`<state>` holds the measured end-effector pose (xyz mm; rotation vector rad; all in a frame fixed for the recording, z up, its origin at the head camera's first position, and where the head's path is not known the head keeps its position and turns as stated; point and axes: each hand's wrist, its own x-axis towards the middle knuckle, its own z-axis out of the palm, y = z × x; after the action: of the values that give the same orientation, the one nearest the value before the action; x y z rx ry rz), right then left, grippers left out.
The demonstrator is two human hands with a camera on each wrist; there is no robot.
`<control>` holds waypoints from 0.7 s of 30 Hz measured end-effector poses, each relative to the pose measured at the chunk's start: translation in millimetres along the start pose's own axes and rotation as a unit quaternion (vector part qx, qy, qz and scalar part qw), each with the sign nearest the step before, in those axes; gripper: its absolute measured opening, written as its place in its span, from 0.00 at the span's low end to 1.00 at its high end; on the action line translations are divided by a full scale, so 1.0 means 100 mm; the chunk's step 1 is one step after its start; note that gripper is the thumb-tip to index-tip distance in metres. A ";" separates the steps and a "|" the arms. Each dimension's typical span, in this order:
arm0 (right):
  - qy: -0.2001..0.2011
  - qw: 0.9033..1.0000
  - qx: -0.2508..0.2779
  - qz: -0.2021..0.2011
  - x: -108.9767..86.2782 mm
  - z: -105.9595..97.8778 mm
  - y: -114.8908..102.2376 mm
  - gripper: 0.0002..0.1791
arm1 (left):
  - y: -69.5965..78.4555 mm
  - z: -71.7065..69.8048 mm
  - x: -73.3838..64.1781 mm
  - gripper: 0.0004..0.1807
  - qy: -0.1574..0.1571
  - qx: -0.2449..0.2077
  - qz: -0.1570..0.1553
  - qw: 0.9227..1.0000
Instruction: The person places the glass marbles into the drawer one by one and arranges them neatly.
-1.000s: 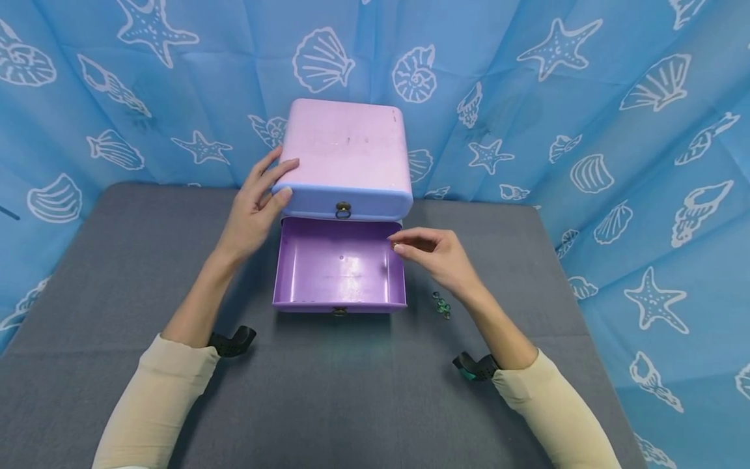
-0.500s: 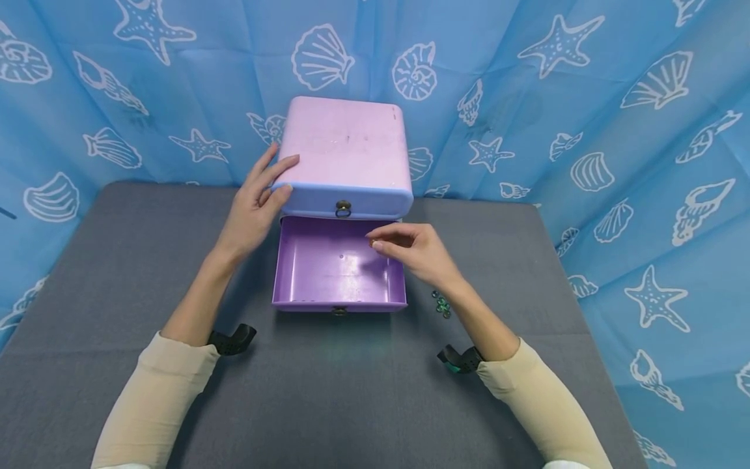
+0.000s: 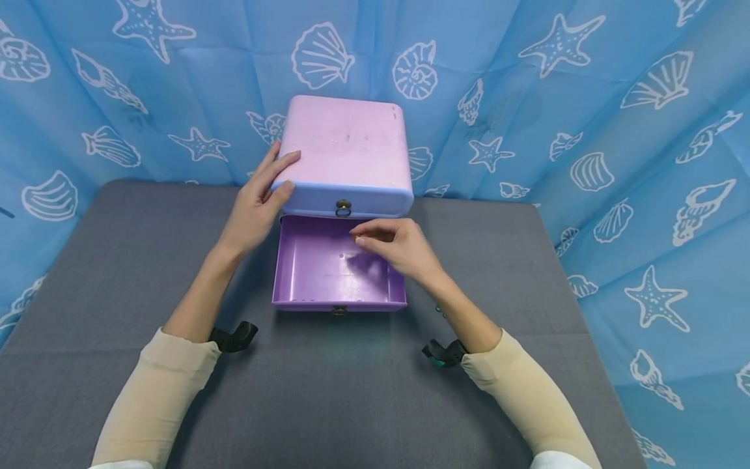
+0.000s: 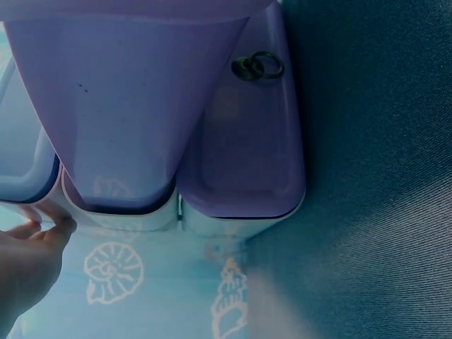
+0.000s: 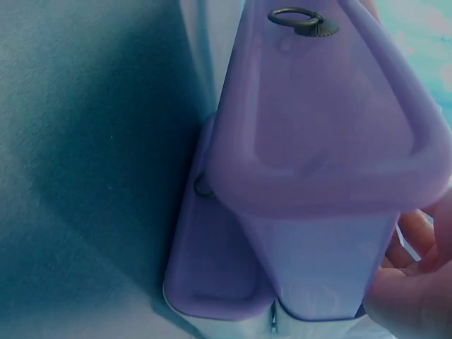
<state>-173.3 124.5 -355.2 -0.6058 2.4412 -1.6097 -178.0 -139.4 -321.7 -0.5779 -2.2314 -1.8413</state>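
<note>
A small drawer cabinet with a pink top (image 3: pixel 346 140) stands at the table's back. Its blue top drawer (image 3: pixel 375 202) is closed, and the purple drawer (image 3: pixel 310 273) below is pulled out with its floor bare. My left hand (image 3: pixel 252 212) rests on the cabinet's left front corner, fingers along the side and top, thumb at the blue front. Above the purple drawer, my right hand (image 3: pixel 398 247) pinches a tiny reddish piece (image 3: pixel 355 238) between thumb and fingertips. Most of that piece is hidden. The right wrist view shows this hand beside the drawer's wall (image 5: pixel 325 254).
Small shiny green pieces (image 3: pixel 440 311) lie on the grey table (image 3: pixel 351 404) to the drawer's right, mostly covered by my right forearm. A closed lower purple drawer (image 4: pixel 244 141) sits beneath the pulled-out one. A blue seashell curtain (image 3: pixel 469 39) hangs behind.
My right hand has moved left, from the purple drawer's right edge to over its inside, still pinching the tiny piece. My left hand has stayed on the cabinet.
</note>
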 end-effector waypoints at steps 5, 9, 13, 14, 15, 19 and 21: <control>-0.001 1.000 -0.002 0.008 0.04 0.04 -0.03 0.11 | -0.03 0.01 0.01 0.24 0.002 -0.016 0.007 1.000; -0.001 1.000 -0.019 0.020 0.06 0.08 -0.03 0.11 | -0.17 0.01 0.04 0.24 0.002 -0.031 0.008 0.999; -0.004 0.999 -0.032 0.021 0.10 0.14 -0.01 0.11 | -0.33 -0.02 0.07 0.24 0.007 -0.028 0.009 1.000; -0.004 0.999 -0.036 0.022 0.11 0.15 -0.01 0.11 | -0.35 -0.03 0.07 0.24 0.008 -0.026 0.010 1.000; -0.004 0.999 -0.040 0.023 0.12 0.16 -0.01 0.11 | -0.36 -0.03 0.08 0.24 0.008 -0.025 0.011 1.000; -0.005 0.997 -0.060 0.046 0.16 0.21 0.00 0.10 | -0.37 -0.04 0.09 0.24 0.005 -0.020 0.009 1.000; -0.005 0.996 -0.069 0.063 0.18 0.23 0.00 0.10 | -0.34 -0.04 0.08 0.24 0.004 -0.017 0.006 1.000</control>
<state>-181.5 97.2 -362.9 -0.4652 2.5434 -1.3972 -199.9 -147.2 -348.0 -0.5875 -2.1899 -1.8763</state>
